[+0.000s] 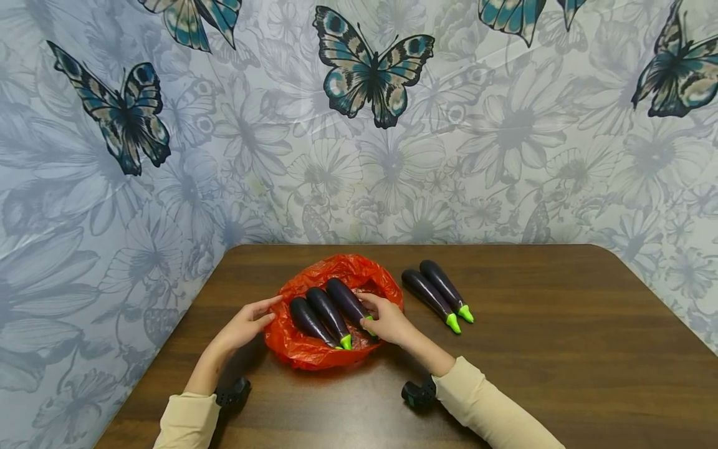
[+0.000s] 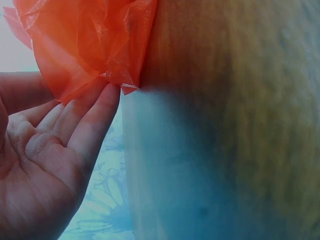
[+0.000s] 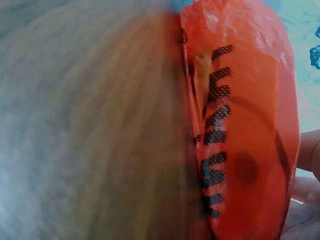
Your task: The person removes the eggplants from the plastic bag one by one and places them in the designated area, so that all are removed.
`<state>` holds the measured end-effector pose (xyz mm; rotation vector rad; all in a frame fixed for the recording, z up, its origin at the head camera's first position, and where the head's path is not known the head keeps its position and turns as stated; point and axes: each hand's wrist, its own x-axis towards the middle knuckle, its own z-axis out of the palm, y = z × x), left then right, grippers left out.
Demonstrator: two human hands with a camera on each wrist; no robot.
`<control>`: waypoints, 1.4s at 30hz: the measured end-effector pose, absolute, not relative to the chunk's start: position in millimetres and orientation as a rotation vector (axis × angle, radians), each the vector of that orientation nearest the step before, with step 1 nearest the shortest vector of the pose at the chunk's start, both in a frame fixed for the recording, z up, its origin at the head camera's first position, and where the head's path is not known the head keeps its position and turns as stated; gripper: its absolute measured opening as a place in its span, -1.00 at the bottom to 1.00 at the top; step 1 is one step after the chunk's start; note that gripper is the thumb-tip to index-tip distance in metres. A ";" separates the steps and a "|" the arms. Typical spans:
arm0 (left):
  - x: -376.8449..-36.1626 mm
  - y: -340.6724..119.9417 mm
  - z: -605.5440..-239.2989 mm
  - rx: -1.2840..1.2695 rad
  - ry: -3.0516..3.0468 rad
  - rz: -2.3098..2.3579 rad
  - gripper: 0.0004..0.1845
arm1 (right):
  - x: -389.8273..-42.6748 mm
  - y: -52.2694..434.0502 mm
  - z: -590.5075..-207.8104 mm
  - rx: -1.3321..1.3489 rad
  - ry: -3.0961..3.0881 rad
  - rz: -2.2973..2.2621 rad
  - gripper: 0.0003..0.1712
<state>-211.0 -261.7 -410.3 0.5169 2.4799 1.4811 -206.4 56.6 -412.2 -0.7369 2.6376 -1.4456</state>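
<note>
Three eggplants (image 1: pixel 328 310) lie in red plastic bag (image 1: pixel 314 349) on desk (image 1: pixel 533 349). Right hand (image 1: pixel 387 321) curls fingers around one eggplant; left hand (image 1: pixel 247 324), fingers straight, touches bag rim. Risk: thin bag slides or collapses, eggplants roll out.

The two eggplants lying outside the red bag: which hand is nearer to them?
Right. The right hand rests on the red bag's near edge, beside the two eggplants; the left hand touches the bag's far side.

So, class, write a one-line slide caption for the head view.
Two hands at a red bag holding three eggplants; two more lie beside it.
</note>
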 end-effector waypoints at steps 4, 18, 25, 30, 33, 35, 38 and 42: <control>-210.2 -263.8 -410.0 0.511 2.487 1.472 -0.53 | -207.7 58.2 -411.8 -0.675 2.446 -1.606 -0.43; -206.8 -259.2 -409.8 0.509 2.464 1.497 -0.52 | -205.8 101.0 -389.3 -0.395 2.227 -1.740 -0.44; -207.9 -258.4 -409.2 0.485 2.452 1.510 -0.53 | -212.7 131.3 -383.3 -0.395 2.244 -1.757 -0.42; -208.9 -259.7 -409.2 0.488 2.449 1.501 -0.52 | -214.6 151.3 -379.9 -0.382 2.239 -1.784 -0.40; -208.3 -260.9 -407.8 0.488 2.455 1.492 -0.52 | -215.6 162.4 -379.0 -0.378 2.237 -1.804 -0.38; -207.9 -260.7 -407.5 0.491 2.459 1.490 -0.52 | -215.8 170.5 -378.6 -0.372 2.257 -1.806 -0.37; -208.1 -261.1 -407.8 0.495 2.465 1.489 -0.52 | -215.2 181.8 -377.8 -0.355 2.291 -1.796 -0.36; -209.1 -261.6 -409.3 0.493 2.475 1.486 -0.52 | -214.0 194.7 -376.9 -0.350 2.339 -1.792 -0.37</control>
